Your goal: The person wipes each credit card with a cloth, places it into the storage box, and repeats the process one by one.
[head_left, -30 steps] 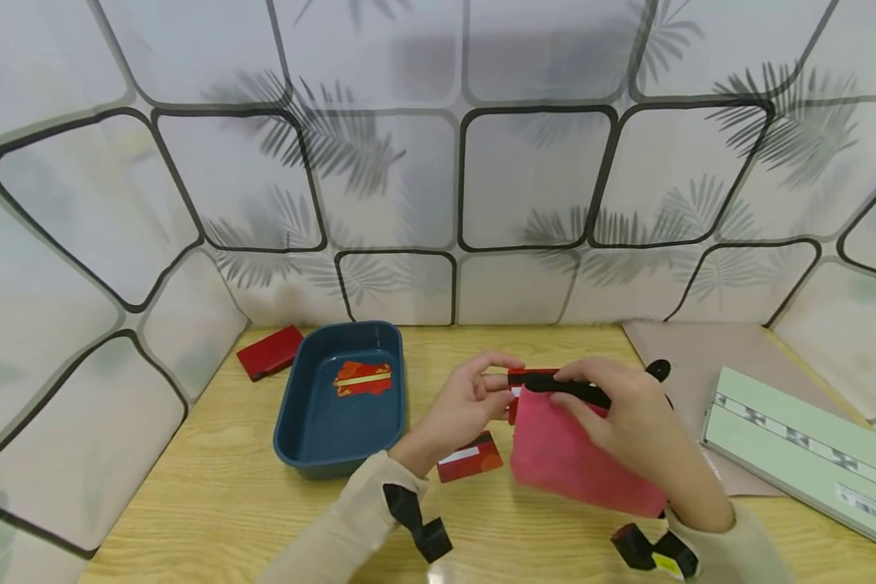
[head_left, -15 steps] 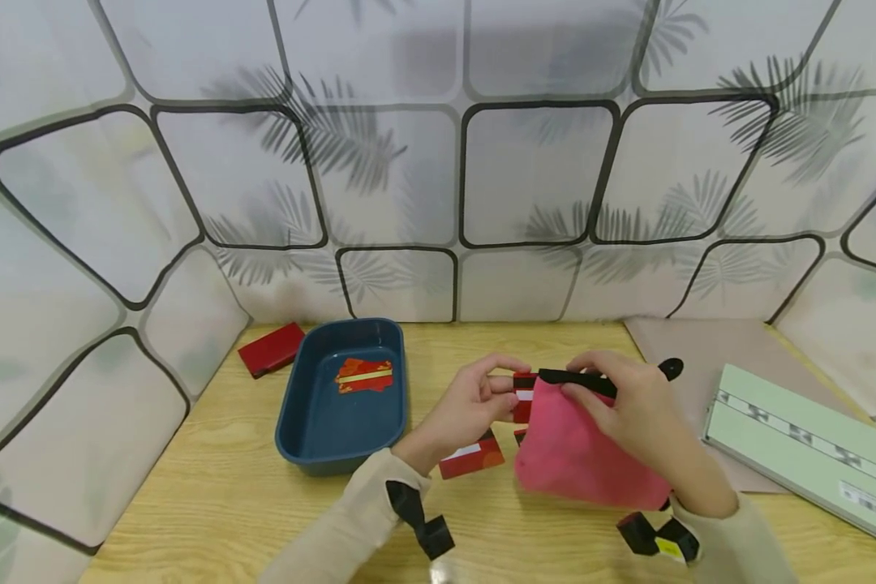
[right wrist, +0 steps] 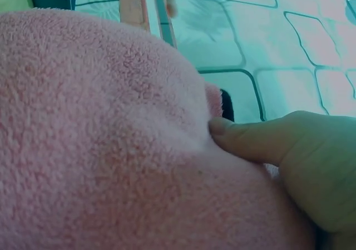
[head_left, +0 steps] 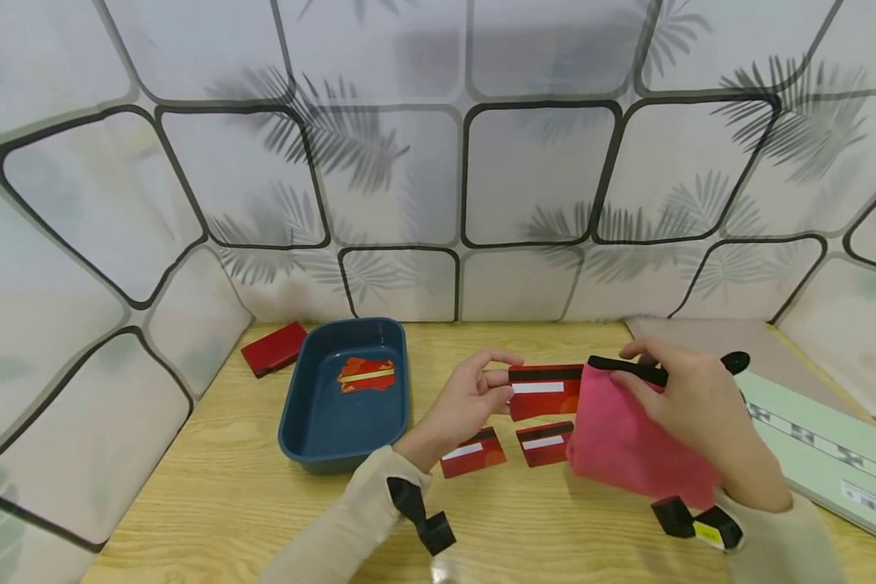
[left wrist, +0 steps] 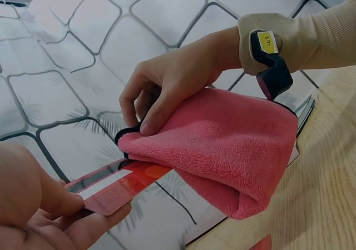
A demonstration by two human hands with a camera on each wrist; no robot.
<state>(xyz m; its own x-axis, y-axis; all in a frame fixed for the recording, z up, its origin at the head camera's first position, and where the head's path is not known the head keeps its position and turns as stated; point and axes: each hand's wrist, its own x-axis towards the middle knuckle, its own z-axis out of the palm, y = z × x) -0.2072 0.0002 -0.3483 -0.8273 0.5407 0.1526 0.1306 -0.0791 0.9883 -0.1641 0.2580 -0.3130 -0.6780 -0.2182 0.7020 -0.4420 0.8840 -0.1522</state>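
In the head view my left hand pinches the left end of a red bank card with a dark stripe and a white strip. The card's other end meets the pink fleecy cloth, which covers part of it in the left wrist view. Thumb and fingers of my right hand grip that folded cloth by its black edge. Two similar cards lie below on the table: a left card and a right card. Close up, the right wrist view is mostly filled by the cloth under my thumb.
Left of the hands stands a blue tray holding several red and gold cards. A dark red flat case lies beyond its left side. A pale green folder-like item lies at right on a greyish-brown sheet.
My right hand has moved to the right with the cloth, showing more of the held card and the second card on the table. My left hand has stayed almost in place.
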